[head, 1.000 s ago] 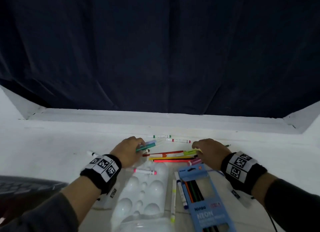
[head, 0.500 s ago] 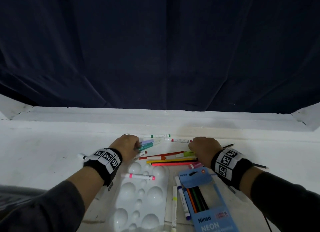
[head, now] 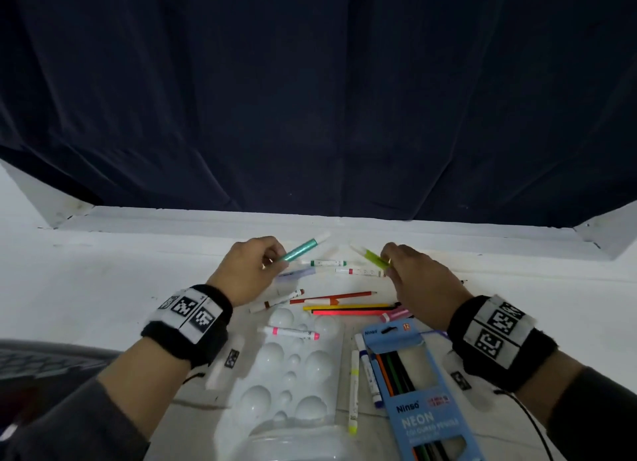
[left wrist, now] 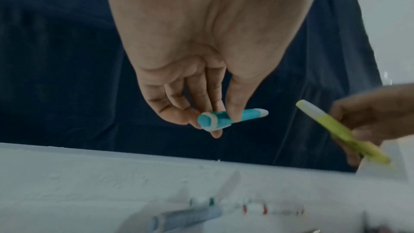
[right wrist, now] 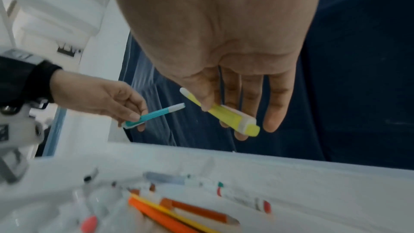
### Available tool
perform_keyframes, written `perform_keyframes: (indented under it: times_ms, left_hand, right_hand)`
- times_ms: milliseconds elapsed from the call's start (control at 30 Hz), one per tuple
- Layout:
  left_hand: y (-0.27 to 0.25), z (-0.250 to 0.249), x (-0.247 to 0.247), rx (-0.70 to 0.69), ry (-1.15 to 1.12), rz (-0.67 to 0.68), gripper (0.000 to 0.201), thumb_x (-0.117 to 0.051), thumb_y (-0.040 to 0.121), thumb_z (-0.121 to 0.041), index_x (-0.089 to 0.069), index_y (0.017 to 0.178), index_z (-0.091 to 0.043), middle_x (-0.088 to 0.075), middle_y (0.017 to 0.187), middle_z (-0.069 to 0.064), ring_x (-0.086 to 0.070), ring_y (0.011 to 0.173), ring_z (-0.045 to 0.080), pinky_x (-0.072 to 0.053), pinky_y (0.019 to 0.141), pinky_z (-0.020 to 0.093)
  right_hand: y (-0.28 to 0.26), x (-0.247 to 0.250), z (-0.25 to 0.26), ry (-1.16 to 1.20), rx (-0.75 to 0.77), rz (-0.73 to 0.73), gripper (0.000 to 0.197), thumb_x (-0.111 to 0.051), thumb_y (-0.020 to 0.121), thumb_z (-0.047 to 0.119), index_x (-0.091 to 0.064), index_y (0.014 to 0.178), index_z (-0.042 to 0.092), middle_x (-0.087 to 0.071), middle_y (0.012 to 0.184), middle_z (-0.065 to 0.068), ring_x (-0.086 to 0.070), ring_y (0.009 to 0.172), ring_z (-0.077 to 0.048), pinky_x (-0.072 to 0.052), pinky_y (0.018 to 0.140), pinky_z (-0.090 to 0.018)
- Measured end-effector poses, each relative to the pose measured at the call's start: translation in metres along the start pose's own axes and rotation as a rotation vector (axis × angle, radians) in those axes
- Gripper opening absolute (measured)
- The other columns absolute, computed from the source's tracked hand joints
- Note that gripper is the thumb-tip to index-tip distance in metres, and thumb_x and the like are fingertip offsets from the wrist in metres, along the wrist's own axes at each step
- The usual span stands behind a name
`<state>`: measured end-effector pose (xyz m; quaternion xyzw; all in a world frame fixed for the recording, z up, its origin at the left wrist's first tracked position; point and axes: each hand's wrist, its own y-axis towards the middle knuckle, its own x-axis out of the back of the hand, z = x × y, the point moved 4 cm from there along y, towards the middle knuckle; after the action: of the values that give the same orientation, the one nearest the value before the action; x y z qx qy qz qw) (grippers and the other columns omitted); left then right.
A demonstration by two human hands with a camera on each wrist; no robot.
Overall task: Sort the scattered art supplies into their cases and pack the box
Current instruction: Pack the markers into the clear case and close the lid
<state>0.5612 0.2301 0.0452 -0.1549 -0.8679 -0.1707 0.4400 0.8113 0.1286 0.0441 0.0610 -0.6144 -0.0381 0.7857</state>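
**Two highlighters in hand, above the far edge of the worktop**

Item one: teal highlighter [head: 302,250]. Your left hand [head: 249,271] pinches it near the capped end between thumb and curled fingers [left wrist: 197,102]. It is off the worktop [head: 103,281], with its long axis slanting up and away and its pale tip pointing toward your right hand.

Item two: yellow-green highlighter [head: 371,256]. Your right hand [head: 418,281] pinches it at mid-barrel, thumb on top, fingers [right wrist: 253,95] beneath. Its pale tip points up and toward the teal one; the two tips are near but apart.

Handling, as a judgement: both look light, stiff and smooth plastic. Hold at mid-barrel, not on the cap, which may pull off.

Remaining stock: loose markers [head: 327,263] and coloured pencils [head: 348,311] lie scattered near the far edge, between your hands and the near side. The white moulded tray [head: 293,367] and the blue pencil case [head: 424,395] lie at the near edge. Sorting seems barely begun.
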Motion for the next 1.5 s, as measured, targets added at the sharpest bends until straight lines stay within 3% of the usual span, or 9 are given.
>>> perform_keyframes:
  times_ms: [200, 400, 533, 633, 767, 900, 1067, 1367, 1500]
  left_hand:
    - [-0.081, -0.023, 0.033, 0.079, -0.443, -0.072, 0.013, -0.070, 0.092, -0.019, -0.068, 0.102, -0.027, -0.071, 0.083, -0.001, -0.067, 0.080, 0.015, -0.055, 0.082, 0.034]
    - [-0.171, -0.030, 0.041, 0.133, -0.745, -0.043, 0.018, -0.064, 0.093, -0.005, -0.069, 0.109, -0.012, -0.059, 0.086, 0.006, -0.063, 0.081, 0.016, -0.055, 0.081, 0.029]
    - [-0.223, -0.019, 0.027, 0.154, -0.821, 0.039, 0.014, -0.058, 0.096, -0.003, -0.058, 0.110, -0.005, -0.072, 0.094, 0.014, -0.060, 0.071, 0.021, -0.050, 0.072, 0.029]
    - [-0.252, -0.008, 0.018, 0.131, -0.718, 0.081, 0.018, -0.056, 0.098, -0.008, -0.057, 0.114, -0.016, -0.072, 0.090, 0.009, -0.051, 0.069, 0.020, -0.046, 0.068, 0.029]
    - [-0.281, 0.001, 0.007, 0.104, -0.492, 0.105, 0.028, -0.051, 0.101, -0.019, -0.067, 0.119, -0.032, -0.066, 0.088, -0.022, -0.057, 0.080, -0.005, -0.043, 0.075, 0.012]
    - [-0.293, -0.002, -0.003, 0.000, -0.311, 0.163, 0.030, -0.045, 0.103, -0.024, -0.065, 0.120, -0.037, -0.060, 0.099, -0.021, -0.058, 0.102, 0.005, -0.043, 0.086, 0.016]
    - [-0.290, 0.000, -0.026, -0.184, -0.034, 0.293, 0.038, -0.044, 0.105, -0.020, -0.055, 0.135, -0.041, -0.048, 0.112, -0.029, -0.046, 0.113, -0.001, -0.040, 0.098, 0.021]
    - [-0.277, -0.009, -0.044, -0.244, 0.100, 0.207, 0.043, -0.032, 0.095, -0.055, -0.063, 0.123, -0.045, -0.059, 0.110, -0.026, -0.049, 0.103, -0.005, -0.028, 0.093, 0.024]
    - [-0.276, -0.010, -0.039, -0.264, 0.125, 0.125, 0.026, -0.052, 0.090, -0.052, -0.070, 0.107, -0.046, -0.057, 0.104, -0.026, -0.045, 0.097, -0.008, -0.028, 0.089, 0.023]
  right_hand:
    - [-0.042, 0.030, 0.036, 0.331, 0.025, -0.040, 0.011, -0.043, 0.103, 0.020, -0.050, 0.112, 0.020, -0.064, 0.084, -0.005, -0.060, 0.070, -0.020, -0.052, 0.065, -0.034]
    - [-0.102, 0.026, 0.059, 0.522, 0.049, -0.094, 0.016, -0.061, 0.096, 0.017, -0.073, 0.106, 0.018, -0.062, 0.079, 0.021, -0.060, 0.078, 0.008, -0.041, 0.067, -0.006]
    - [-0.144, 0.000, 0.070, 0.624, 0.028, -0.016, 0.020, -0.064, 0.093, 0.008, -0.073, 0.103, 0.022, -0.066, 0.081, 0.012, -0.063, 0.070, 0.000, -0.043, 0.062, -0.008]
    - [-0.166, -0.024, 0.075, 0.702, 0.059, 0.043, 0.029, -0.063, 0.090, -0.004, -0.073, 0.103, 0.020, -0.068, 0.090, 0.005, -0.068, 0.073, -0.006, -0.049, 0.066, -0.011]
    - [-0.184, -0.041, 0.081, 0.741, 0.022, 0.128, 0.027, -0.064, 0.090, -0.004, -0.074, 0.106, 0.015, -0.068, 0.096, 0.005, -0.068, 0.083, -0.002, -0.051, 0.074, -0.014]
    - [-0.193, -0.042, 0.086, 0.611, -0.002, 0.037, 0.025, -0.068, 0.090, 0.011, -0.074, 0.103, 0.031, -0.070, 0.091, 0.021, -0.063, 0.092, 0.003, -0.046, 0.082, -0.010]
    - [-0.194, -0.048, 0.099, 0.595, 0.066, 0.033, 0.022, -0.070, 0.088, 0.010, -0.075, 0.101, 0.027, -0.067, 0.092, 0.023, -0.060, 0.096, 0.006, -0.041, 0.082, -0.005]
    - [-0.191, -0.058, 0.116, 0.555, 0.239, 0.024, 0.018, -0.067, 0.085, 0.009, -0.074, 0.099, 0.018, -0.068, 0.094, 0.012, -0.059, 0.093, 0.004, -0.040, 0.082, -0.003]
    - [-0.190, -0.058, 0.117, 0.527, 0.246, 0.041, 0.015, -0.070, 0.087, 0.011, -0.074, 0.099, 0.019, -0.071, 0.094, 0.013, -0.060, 0.092, 0.004, -0.040, 0.080, -0.003]
